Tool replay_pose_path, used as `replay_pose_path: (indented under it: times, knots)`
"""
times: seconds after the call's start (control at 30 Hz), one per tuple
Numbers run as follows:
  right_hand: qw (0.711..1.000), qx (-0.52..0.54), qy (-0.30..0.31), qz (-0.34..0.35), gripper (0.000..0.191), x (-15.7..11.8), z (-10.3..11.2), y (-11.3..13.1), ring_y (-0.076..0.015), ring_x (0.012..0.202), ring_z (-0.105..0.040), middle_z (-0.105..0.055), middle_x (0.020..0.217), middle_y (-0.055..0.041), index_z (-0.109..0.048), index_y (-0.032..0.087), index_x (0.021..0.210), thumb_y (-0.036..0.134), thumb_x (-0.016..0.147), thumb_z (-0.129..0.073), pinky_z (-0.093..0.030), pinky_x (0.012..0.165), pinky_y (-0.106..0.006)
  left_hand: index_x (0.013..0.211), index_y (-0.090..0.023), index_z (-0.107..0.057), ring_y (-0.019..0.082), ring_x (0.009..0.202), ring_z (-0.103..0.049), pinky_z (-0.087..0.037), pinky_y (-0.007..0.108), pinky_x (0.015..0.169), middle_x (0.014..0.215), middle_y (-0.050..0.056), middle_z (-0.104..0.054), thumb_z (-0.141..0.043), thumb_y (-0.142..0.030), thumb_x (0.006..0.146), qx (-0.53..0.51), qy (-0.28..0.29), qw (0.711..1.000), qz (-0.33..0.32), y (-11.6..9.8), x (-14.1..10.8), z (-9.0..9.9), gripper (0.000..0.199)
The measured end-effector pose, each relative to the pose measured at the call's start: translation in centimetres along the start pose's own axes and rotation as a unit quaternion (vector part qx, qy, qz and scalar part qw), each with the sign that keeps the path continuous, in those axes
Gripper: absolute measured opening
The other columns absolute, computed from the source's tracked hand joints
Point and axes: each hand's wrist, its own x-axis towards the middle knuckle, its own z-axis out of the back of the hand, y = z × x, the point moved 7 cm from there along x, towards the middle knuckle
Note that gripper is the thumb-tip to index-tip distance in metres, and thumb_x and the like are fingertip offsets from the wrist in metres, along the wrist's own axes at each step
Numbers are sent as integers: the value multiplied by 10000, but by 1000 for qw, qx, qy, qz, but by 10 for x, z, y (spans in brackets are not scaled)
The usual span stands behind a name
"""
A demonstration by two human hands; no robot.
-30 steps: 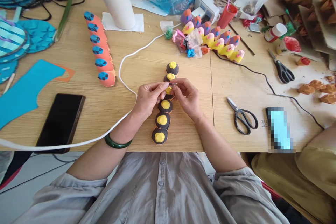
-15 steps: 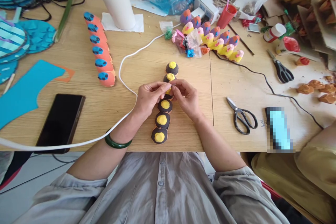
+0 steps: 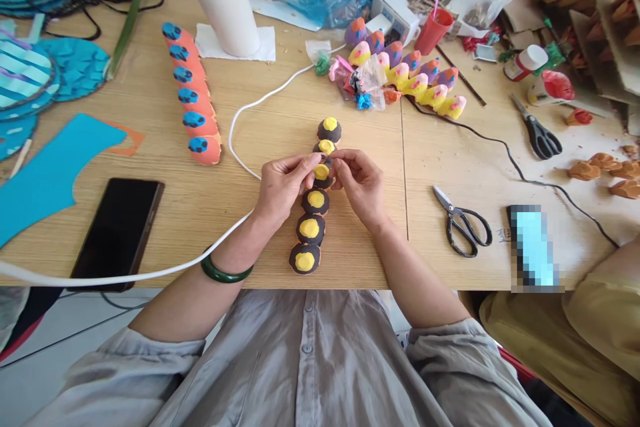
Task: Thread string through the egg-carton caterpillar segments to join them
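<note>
Black-and-yellow strip (image 3: 309,229), one, landmark for all entries: lying lengthwise on the table (image 3: 365,260), its nearest dome close to the front edge. Six joined domes, matt black tops, one yellow blob on each, orange-brown showing at the rims.

Green bangle (image 3: 227,270), one, on the left forearm, left of the strip.

Dark phone (image 3: 117,233), one, screen black, well left of the strip; white cable (image 3: 200,252) crosses its near end, runs under the left forearm, then bends away left of the strip.

Hands, two, over the strip's far half, partly hiding its second and third domes from the far end. Left hand (image 3: 285,187): grip pinched on a small dark piece (image 3: 323,157). Right hand (image 3: 360,187): fingertips just beside that piece; cannot tell whether its grip also holds it.

Scissors, two pairs, right of the strip: nearer pair (image 3: 463,221), farther pair (image 3: 537,130).

Orange strip (image 3: 193,97), one, left of the landmark: six domes, six blue patches.

Beyond the landmark: white bottle (image 3: 225,10), one, to the left; red cup (image 3: 433,32), one, to the right.
</note>
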Motion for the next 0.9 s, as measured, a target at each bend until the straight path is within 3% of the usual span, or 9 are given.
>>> replay_pose_path:
  times: [0.13,0.27,0.5,0.77,0.9]
  knots:
    - [1000,4,-3,-8,414,0,-1,-3,-98,678,-637,-688,799,20,-677,233,965,618,830,-748,-557,584,-233,642,-185,-701,80,466,-365,-273,251,466,492,-31,-476,-775,-556,815,0,-3,1000,10,1,0,0,416]
    - [1000,6,6,-25,390,1,-3,-5,-98,681,-635,-680,779,22,-673,222,941,588,835,-755,-554,594,-235,504,-182,-576,82,480,-387,-312,253,497,502,-14,-498,-729,-537,878,39,12,999,-33,-4,-2,-1,538]
    - [999,23,13,-41,468,2,-4,-2,-88,590,-587,-631,670,42,-666,206,878,649,778,-783,-531,533,-223,815,-190,-809,101,542,-485,-431,234,613,545,-26,-538,-666,-453,959,158,31,978,-131,-16,-9,-2,333]
    - [1000,12,8,-23,462,2,-3,0,-70,543,-553,-615,645,54,-653,212,837,658,794,-764,-522,508,-202,973,-187,-841,102,548,-486,-432,226,603,555,-31,-535,-649,-452,964,154,39,980,-121,-17,-9,-3,328]
    - [999,0,5,-32,468,3,-2,0,-69,538,-554,-615,646,53,-645,211,831,667,804,-747,-528,515,-207,939,-186,-845,97,536,-477,-404,220,556,550,-32,-536,-700,-446,921,124,24,987,-100,-14,-6,-1,298]
